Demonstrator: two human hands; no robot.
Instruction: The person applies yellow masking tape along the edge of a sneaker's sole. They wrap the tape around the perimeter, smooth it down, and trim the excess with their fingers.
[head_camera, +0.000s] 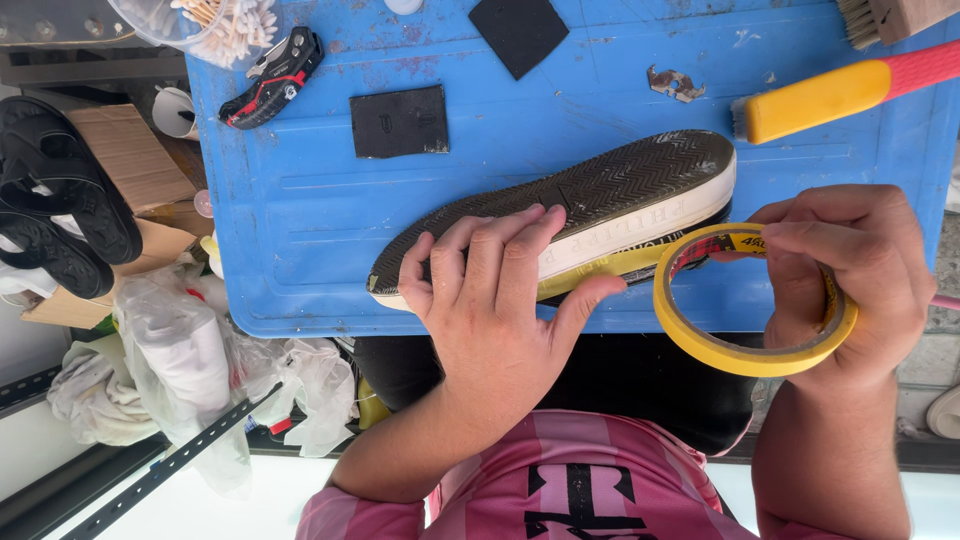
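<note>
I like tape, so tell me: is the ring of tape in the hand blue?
No, the tape roll gripped by the right hand is yellow; only the work board under the shoe is blue.
</note>
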